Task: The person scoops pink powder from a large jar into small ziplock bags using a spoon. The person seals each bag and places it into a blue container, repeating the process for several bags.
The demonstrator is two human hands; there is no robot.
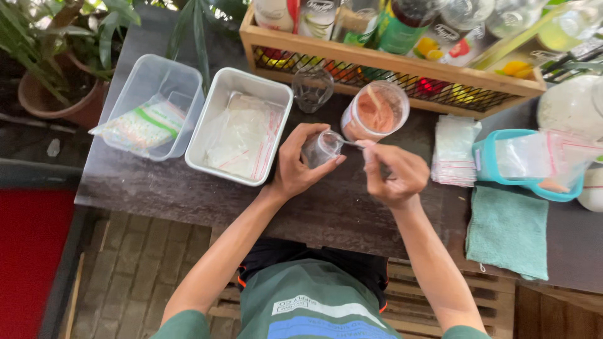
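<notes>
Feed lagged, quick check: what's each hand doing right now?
Left hand: closed on a small clear cup.
Right hand: pinching a small spoon, tip in that cup.

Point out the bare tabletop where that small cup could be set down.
Free: the near edge of the table in front of the white tray, and the strip between right hand and green cloth. Crowded: by the wooden crate and powder jar.
</notes>
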